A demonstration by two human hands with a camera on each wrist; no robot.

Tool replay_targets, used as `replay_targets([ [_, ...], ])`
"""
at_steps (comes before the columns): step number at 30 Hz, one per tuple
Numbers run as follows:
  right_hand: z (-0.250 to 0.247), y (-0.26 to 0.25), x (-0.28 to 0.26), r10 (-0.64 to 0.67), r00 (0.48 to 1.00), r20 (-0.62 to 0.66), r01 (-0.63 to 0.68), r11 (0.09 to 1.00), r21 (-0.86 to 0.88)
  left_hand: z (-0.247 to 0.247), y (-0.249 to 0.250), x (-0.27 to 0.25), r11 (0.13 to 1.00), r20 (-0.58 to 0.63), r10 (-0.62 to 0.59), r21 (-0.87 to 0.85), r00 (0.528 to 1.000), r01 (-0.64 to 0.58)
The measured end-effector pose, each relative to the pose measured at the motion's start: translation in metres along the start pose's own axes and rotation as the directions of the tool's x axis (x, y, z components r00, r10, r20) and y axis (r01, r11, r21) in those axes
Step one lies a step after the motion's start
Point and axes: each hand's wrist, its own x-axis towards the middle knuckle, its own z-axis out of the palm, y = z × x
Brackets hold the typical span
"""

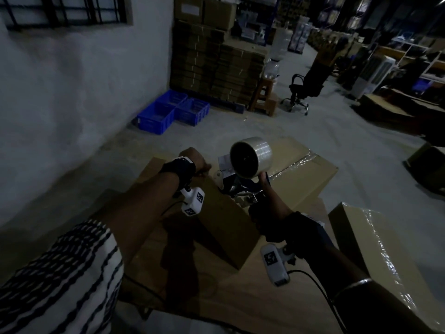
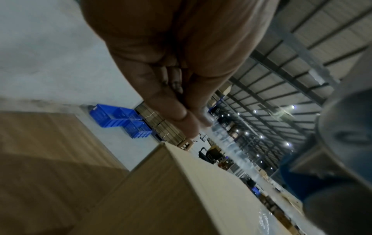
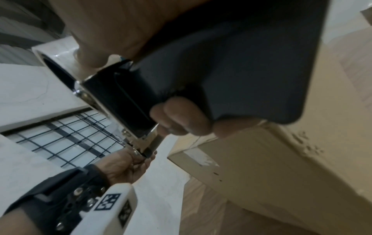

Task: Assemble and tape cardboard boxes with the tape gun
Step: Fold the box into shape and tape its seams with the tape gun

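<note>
My right hand (image 1: 271,201) grips the dark handle of the tape gun (image 1: 231,184), held above a brown cardboard box (image 1: 216,225). The clear tape roll (image 1: 250,156) sits on top of the gun, facing me. In the right wrist view my fingers (image 3: 181,120) curl round the tape gun (image 3: 124,95) handle, with the tape roll (image 3: 58,54) behind. My left hand (image 1: 201,165) is at the gun's front end. In the left wrist view my thumb and fingers (image 2: 189,120) pinch a clear tape strip (image 2: 227,147) that runs over the box (image 2: 181,190) edge.
A taped box (image 1: 375,249) stands at my right, and another with a tape seam (image 1: 301,160) lies beyond the gun. Blue crates (image 1: 173,112), stacked flat cardboard (image 1: 212,63), a stool (image 1: 265,97) and an office chair (image 1: 303,90) stand further back. A white wall (image 1: 72,104) runs on the left.
</note>
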Motion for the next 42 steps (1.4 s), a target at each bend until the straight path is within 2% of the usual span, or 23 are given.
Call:
replay_targets([
  [6, 0.004, -0.005, 0.009, -0.001, 0.999, -0.037, -0.001, 0.999, -0.049, 0.003, -0.002, 0.014, 1.0, -0.037, 0.01, 0.008, 0.999, -0.01],
  [13, 0.018, -0.021, 0.017, -0.049, 0.998, 0.038, 0.051, 0.996, -0.075, 0.006, -0.018, 0.034, 0.999, -0.024, 0.004, 0.033, 1.0, -0.004],
  [19, 0.006, -0.02, 0.02, 0.064, 0.998, 0.015, -0.063, 0.994, -0.084, 0.004, -0.029, 0.048, 0.995, -0.08, -0.002, 0.098, 0.997, 0.01],
  [23, 0.001, -0.017, 0.02, 0.032, 0.999, 0.01, -0.031, 0.998, -0.047, -0.006, -0.03, 0.05, 0.999, 0.022, 0.025, 0.029, 0.999, -0.026],
  [26, 0.003, -0.019, 0.019, 0.012, 1.0, 0.022, -0.011, 0.999, -0.038, -0.002, -0.03, 0.048, 0.999, 0.053, 0.05, 0.001, 0.997, -0.051],
  [30, 0.001, -0.015, 0.02, 0.026, 1.0, -0.016, -0.027, 0.999, -0.04, 0.006, -0.031, 0.05, 0.998, 0.062, 0.052, -0.047, 0.997, -0.049],
  [33, -0.001, -0.011, 0.026, 0.03, 0.999, -0.039, -0.031, 0.999, -0.019, 0.008, -0.028, 0.052, 0.998, 0.069, 0.059, -0.022, 0.996, -0.058],
  [42, -0.002, -0.009, 0.029, 0.096, 0.992, -0.08, -0.098, 0.995, -0.021, 0.018, -0.031, 0.056, 0.999, 0.031, -0.033, 0.009, 0.999, 0.032],
])
